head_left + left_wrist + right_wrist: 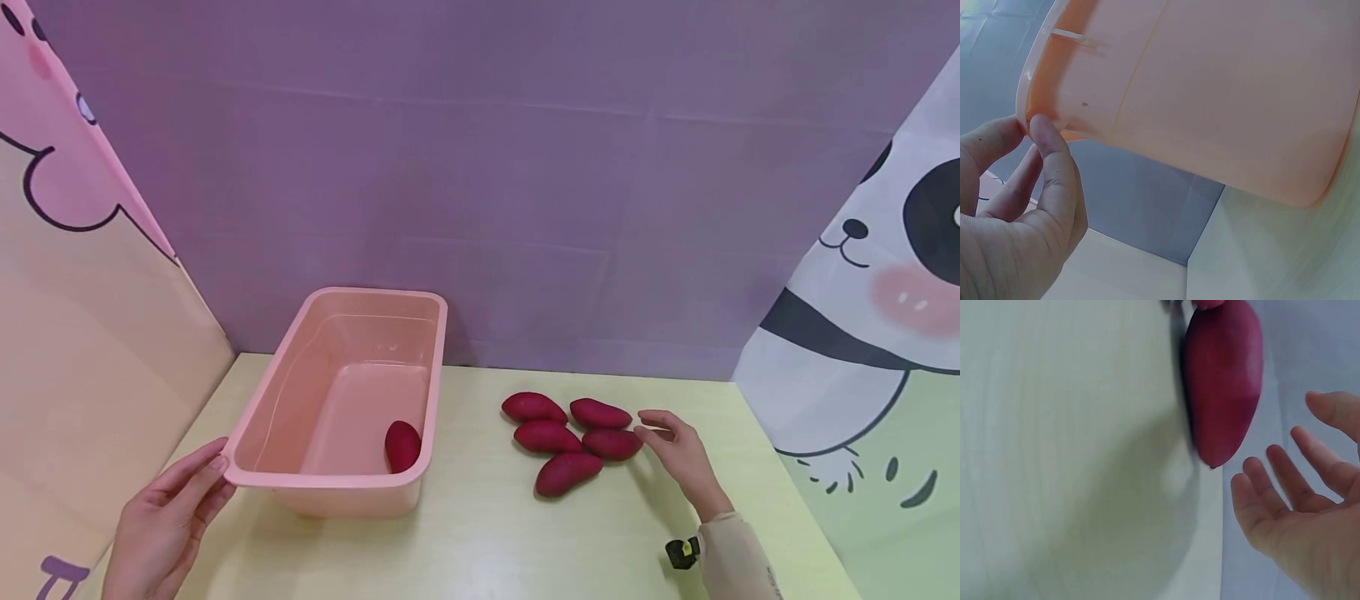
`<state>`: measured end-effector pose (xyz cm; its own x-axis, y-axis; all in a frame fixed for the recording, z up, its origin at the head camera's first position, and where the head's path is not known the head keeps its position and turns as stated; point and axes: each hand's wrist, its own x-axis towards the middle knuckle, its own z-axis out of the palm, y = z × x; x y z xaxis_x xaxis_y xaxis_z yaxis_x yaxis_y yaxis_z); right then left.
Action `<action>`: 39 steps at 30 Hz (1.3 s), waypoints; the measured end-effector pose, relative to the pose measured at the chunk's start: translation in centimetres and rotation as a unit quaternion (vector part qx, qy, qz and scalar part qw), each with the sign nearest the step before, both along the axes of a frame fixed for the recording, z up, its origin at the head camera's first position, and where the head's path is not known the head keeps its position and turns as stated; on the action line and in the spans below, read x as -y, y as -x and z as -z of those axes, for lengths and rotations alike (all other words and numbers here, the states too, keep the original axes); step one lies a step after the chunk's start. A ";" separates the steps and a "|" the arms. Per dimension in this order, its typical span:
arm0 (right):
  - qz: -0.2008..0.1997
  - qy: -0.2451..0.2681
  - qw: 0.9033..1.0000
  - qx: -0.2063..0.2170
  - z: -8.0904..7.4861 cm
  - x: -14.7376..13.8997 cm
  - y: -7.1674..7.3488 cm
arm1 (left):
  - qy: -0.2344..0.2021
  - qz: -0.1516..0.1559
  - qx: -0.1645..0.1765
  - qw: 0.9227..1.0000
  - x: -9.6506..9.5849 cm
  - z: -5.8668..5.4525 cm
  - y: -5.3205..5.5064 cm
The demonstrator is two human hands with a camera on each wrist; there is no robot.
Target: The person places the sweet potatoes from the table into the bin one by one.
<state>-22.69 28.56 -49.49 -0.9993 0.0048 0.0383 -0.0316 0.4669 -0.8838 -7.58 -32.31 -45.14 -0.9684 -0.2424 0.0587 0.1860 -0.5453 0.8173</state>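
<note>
A pink plastic basin [330, 481] stands at the left of the table, with one red-skinned sweet potato [402, 447] lying inside near its front right corner. My left hand [167, 521] pinches the basin's front left corner rim between thumb and fingers; the left wrist view shows this grip from below. Several more sweet potatoes [567, 474] lie in a loose cluster right of the basin. Just right of the cluster, my right hand [681, 460] hovers with fingers spread and nothing in them. In the right wrist view the nearest sweet potato [1225, 381] is close to the fingertips, apart from them.
A pale wooden table [480, 550] carries everything. Behind it rises a purple cloth backdrop [487, 208], with printed panels on the left [90, 333] and right [862, 375]. A small black device [681, 553] sits at the right wrist.
</note>
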 end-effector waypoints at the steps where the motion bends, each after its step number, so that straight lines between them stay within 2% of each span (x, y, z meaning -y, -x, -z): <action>1: -0.001 0.001 1.000 0.006 0.1 -0.2 0.1 | -0.001 0.000 0.000 1.000 0.0 0.0 0.0; 9: -0.063 0.035 0.996 0.057 1.0 -1.4 0.2 | -0.013 0.000 0.013 1.000 0.1 0.2 0.0; 16: -0.111 0.055 0.991 0.058 2.1 -1.9 0.6 | -0.022 -0.001 0.010 1.000 0.2 0.2 0.0; 24: -0.133 0.038 0.987 0.078 2.6 -2.2 0.6 | -0.023 -0.002 0.016 1.000 0.2 0.2 0.0; 39: -0.145 0.063 0.981 0.110 3.3 -2.6 0.7 | -0.008 0.006 0.008 1.000 0.2 0.2 0.0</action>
<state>-23.36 31.14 -52.79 -0.9436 -0.2894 -0.1611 0.0514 0.3526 -0.9344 -7.57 -32.49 -45.36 -0.9721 -0.2314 0.0390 0.1662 -0.5612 0.8109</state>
